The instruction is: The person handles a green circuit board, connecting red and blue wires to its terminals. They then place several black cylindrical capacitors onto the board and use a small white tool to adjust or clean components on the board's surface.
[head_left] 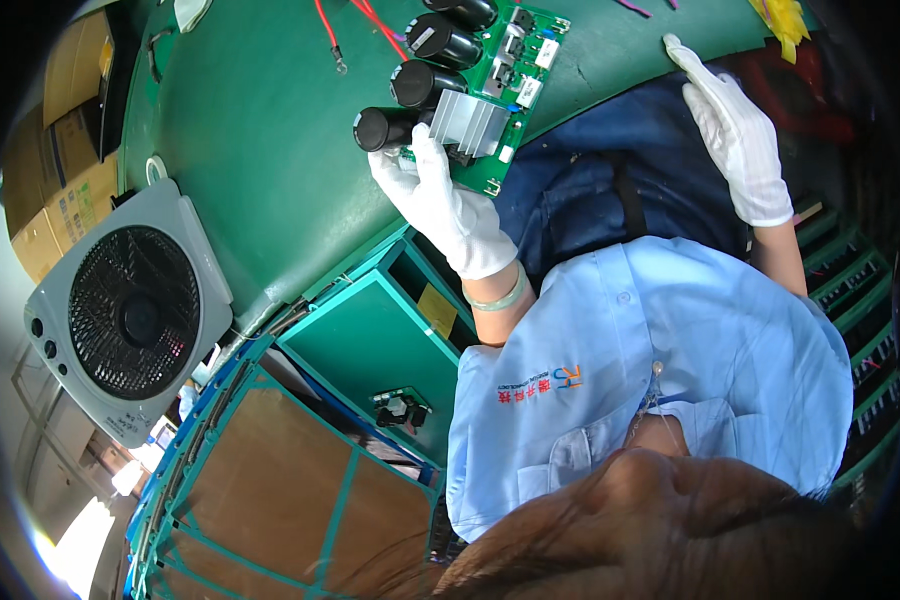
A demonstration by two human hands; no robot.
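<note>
You're in an electronics assembly workshop: a green-matted table [260, 130], a circuit board [480, 90] with big capacitors, teal metal racks [370, 340] and a box fan [125, 310] alongside.

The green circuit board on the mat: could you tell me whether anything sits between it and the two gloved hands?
Nothing visible for the left hand: it already grips the near edge of the circuit board, beside the silver heatsink. The right hand rests apart at the edge of the green mat, with only bare mat between it and the board.
</note>
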